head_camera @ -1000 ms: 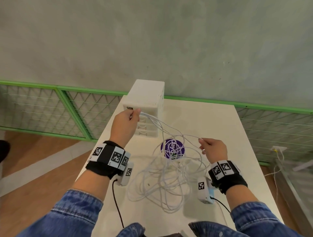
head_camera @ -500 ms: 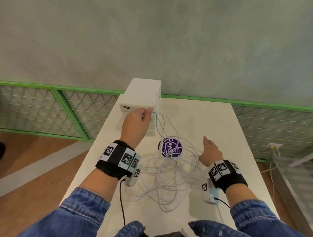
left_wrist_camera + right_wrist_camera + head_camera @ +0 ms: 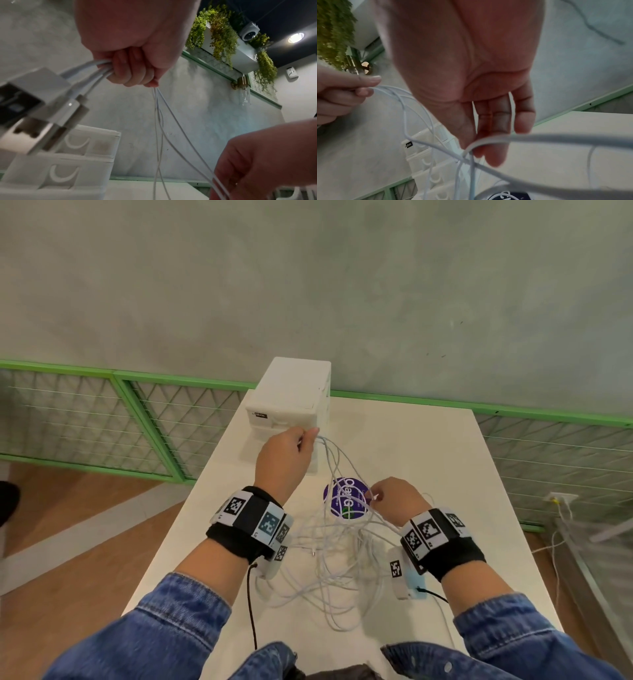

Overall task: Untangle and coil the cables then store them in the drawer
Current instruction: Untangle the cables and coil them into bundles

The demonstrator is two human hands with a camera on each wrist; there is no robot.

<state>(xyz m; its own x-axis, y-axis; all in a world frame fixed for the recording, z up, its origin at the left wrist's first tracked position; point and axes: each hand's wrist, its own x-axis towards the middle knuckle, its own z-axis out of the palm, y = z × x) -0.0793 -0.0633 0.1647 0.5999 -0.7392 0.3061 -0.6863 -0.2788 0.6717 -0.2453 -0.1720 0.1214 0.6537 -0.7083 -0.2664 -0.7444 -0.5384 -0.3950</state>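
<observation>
A tangle of white cables lies on the white table. My left hand is raised in front of the white drawer unit and grips several cable ends in a fist; their USB plugs stick out toward the wrist. Strands run down from it to my right hand, which pinches cable strands between thumb and fingers above the tangle. The drawers look closed.
A round purple sticker is on the table under the strands. Green wire fencing runs behind and to both sides. The table's left edge drops to a wooden floor. A grey wall stands behind the drawer unit.
My left hand lifted the cable ends and shifted right along the drawer unit's front. My right hand let go of its strand, rested near the table, then moved left and pinched strands over the sticker.
</observation>
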